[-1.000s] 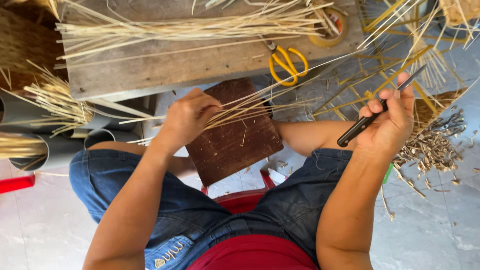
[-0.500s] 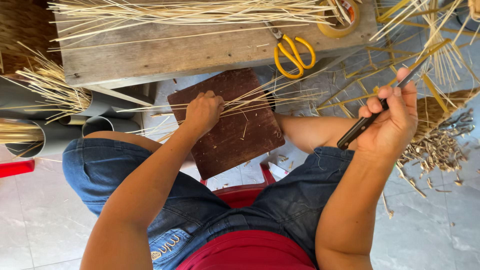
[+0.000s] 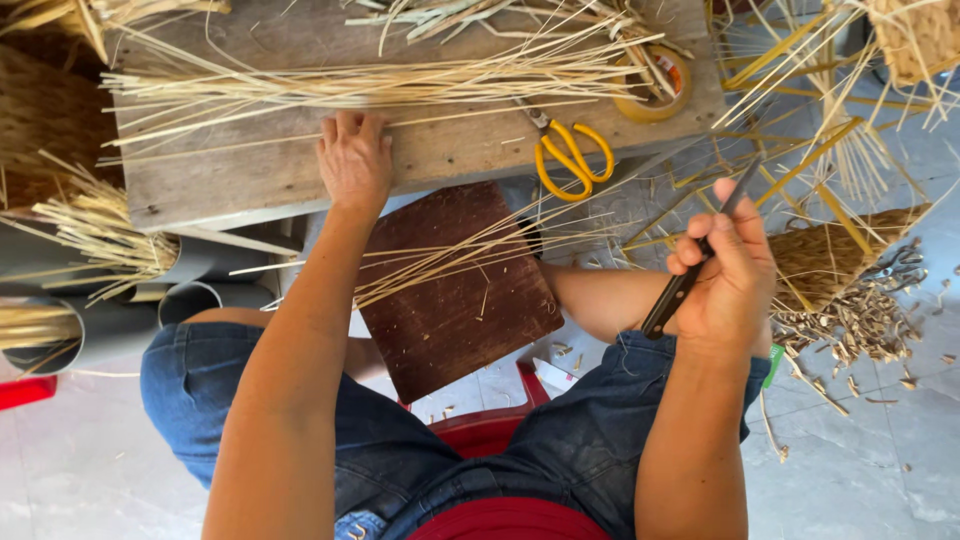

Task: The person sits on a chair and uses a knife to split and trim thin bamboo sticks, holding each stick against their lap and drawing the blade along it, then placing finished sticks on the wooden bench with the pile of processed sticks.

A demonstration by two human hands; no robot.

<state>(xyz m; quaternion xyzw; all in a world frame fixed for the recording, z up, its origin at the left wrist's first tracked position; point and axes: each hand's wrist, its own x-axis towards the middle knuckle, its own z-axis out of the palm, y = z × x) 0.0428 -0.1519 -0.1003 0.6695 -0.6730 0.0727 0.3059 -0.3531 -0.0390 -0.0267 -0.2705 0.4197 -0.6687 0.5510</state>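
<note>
Left hand flat and open on far wooden bench beside light, brittle-looking bamboo strips, best gathered mid-bundle; right hand clamped on dark knife.

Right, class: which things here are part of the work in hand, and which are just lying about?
In use:
left hand on the wooden bench
right hand holding the dark knife
thin strips
brown board

Lying about:
yellow scissors
tape roll
grey pipes
</note>
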